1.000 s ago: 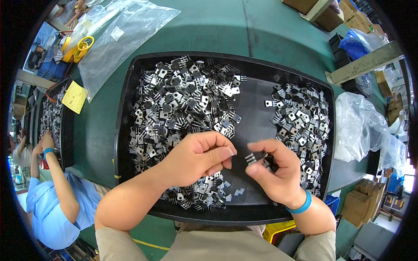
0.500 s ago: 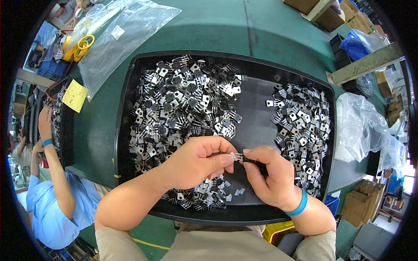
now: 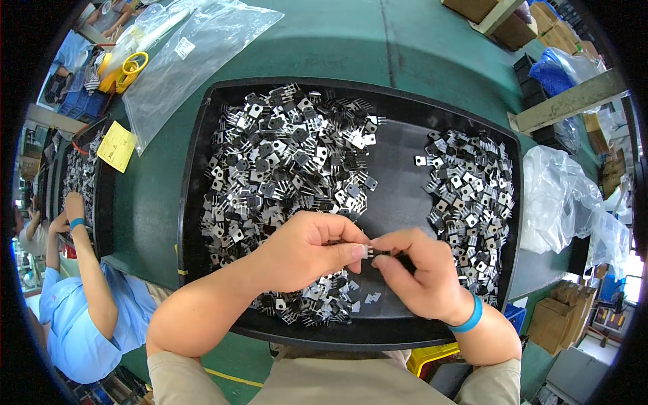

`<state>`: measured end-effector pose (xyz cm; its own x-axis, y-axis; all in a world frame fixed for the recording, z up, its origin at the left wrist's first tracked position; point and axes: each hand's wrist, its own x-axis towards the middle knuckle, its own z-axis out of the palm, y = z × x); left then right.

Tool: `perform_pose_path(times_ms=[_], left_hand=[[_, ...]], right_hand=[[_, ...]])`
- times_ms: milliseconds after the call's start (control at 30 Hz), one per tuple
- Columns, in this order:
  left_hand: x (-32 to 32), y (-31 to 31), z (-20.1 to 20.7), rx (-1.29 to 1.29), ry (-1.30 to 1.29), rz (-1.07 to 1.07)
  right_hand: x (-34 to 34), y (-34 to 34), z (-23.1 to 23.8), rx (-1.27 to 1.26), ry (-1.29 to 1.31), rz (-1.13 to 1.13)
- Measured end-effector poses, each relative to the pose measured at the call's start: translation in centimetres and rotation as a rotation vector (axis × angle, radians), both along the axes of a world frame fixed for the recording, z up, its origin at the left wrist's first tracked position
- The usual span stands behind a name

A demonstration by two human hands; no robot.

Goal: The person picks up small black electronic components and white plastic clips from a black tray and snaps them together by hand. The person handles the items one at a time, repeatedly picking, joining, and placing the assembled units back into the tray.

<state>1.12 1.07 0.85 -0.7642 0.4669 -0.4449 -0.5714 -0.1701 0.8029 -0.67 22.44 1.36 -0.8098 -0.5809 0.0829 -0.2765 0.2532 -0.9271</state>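
Note:
Over the near middle of a black tray (image 3: 398, 155), my two hands meet. My left hand (image 3: 307, 246) pinches a small whitish piece (image 3: 366, 252) between thumb and forefinger. My right hand (image 3: 425, 280), with a blue band at its wrist, grips a transistor (image 3: 381, 254) whose dark body is mostly hidden by the fingers. Its metal leads point left and touch or overlap the whitish piece; whether they are inserted I cannot tell. A large heap of loose transistors (image 3: 283, 155) fills the tray's left side. A smaller heap of transistors (image 3: 469, 196) lies at the right. Loose whitish pieces (image 3: 372, 298) lie near my hands.
Beyond the tray on the green table (image 3: 324, 47) lie a clear plastic bag (image 3: 196, 61) and a yellow paper slip (image 3: 116, 146). Crumpled clear plastic (image 3: 560, 196) sits at the right, below a beam (image 3: 570, 101). At left, a co-worker's hand (image 3: 74, 206) is at another tray.
My right hand has shifted slightly left, bringing the transistor's leads closer to the whitish piece. The gap between my hands has narrowed. The co-worker's hand has moved nearer to them.

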Motion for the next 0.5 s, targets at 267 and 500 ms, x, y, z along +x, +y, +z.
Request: perform_pose_path(times_ms=[267,500], left_hand=[[-0.11,0.05,0.17,-0.04,0.008,-0.002],[-0.15,0.14,-0.24,-0.097,0.046,-0.026]], right_hand=[[0.48,0.08,-0.87,-0.078,-0.205,-0.048],[-0.23,-0.16,-0.15,-0.166,-0.468,-0.056]])
